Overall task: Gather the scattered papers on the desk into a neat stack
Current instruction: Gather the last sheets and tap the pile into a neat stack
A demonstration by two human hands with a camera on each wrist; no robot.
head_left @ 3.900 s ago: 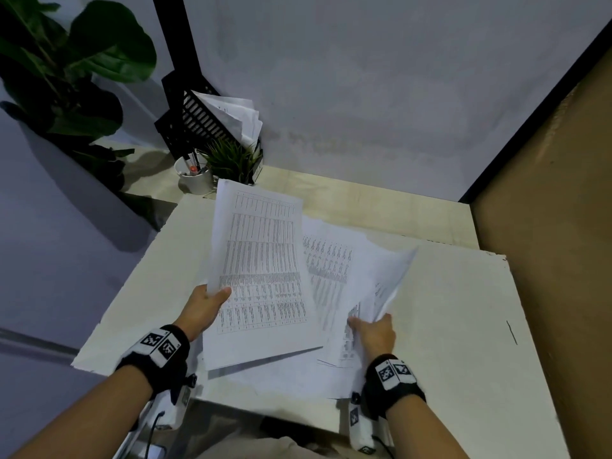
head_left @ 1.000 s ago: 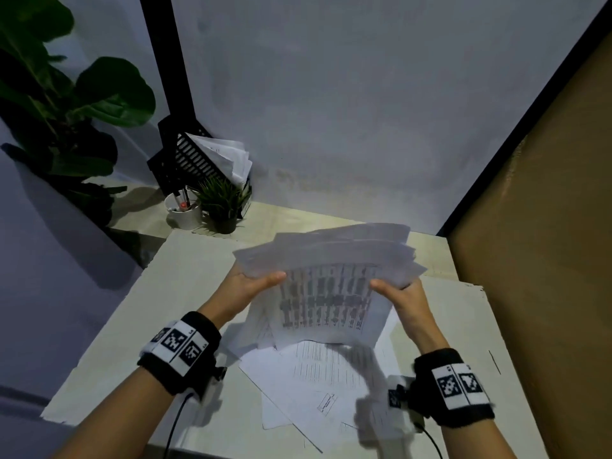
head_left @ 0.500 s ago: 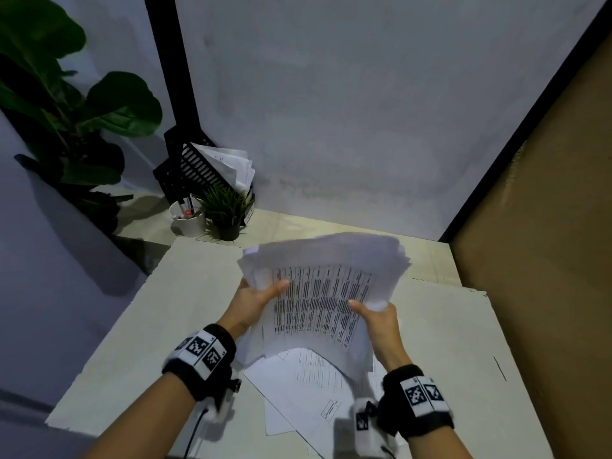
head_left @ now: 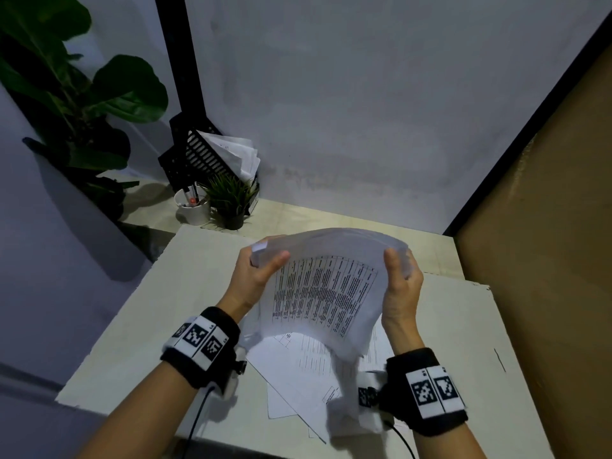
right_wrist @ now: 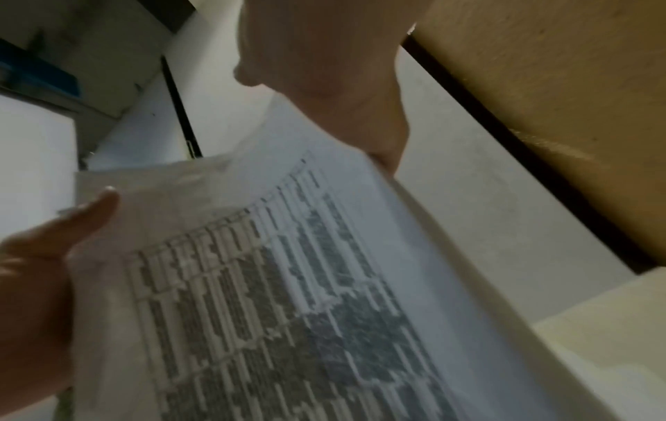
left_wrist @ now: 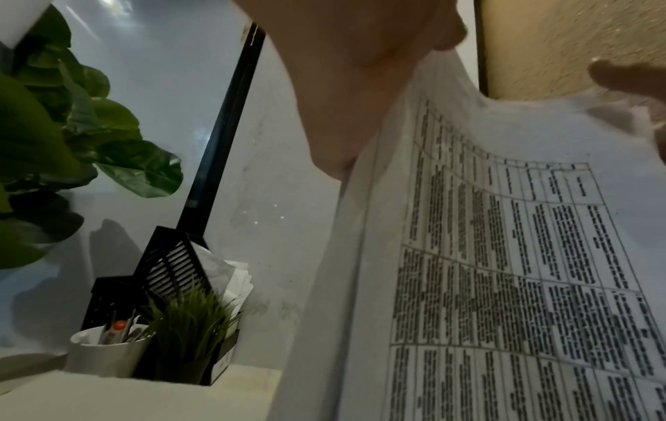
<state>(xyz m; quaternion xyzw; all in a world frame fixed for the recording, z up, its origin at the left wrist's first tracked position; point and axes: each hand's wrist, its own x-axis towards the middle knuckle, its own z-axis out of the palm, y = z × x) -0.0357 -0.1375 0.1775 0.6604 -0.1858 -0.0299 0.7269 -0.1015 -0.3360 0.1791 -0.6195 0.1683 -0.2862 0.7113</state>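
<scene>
A bundle of white papers (head_left: 326, 286) printed with tables is held upright above the desk (head_left: 139, 329), bowed toward me. My left hand (head_left: 256, 271) grips its left edge, thumb on the front sheet. My right hand (head_left: 402, 279) grips the right edge, thumb in front. The printed sheet (left_wrist: 504, 256) fills the left wrist view beside my left hand (left_wrist: 346, 79). The same sheet (right_wrist: 288, 284) shows blurred under my right hand (right_wrist: 324, 85) in the right wrist view. Several loose papers (head_left: 308, 376) lie fanned on the desk below the bundle.
At the desk's far left corner stand a black file holder (head_left: 198, 157) with papers, a white pen cup (head_left: 193, 207) and a small potted plant (head_left: 231, 200). A large leafy plant (head_left: 76, 104) is further left. A brown panel (head_left: 546, 226) bounds the right.
The bundle has been squared up and raised more upright. My right hand slid from the lower right corner up to the top right edge; my left hand keeps its grip.
</scene>
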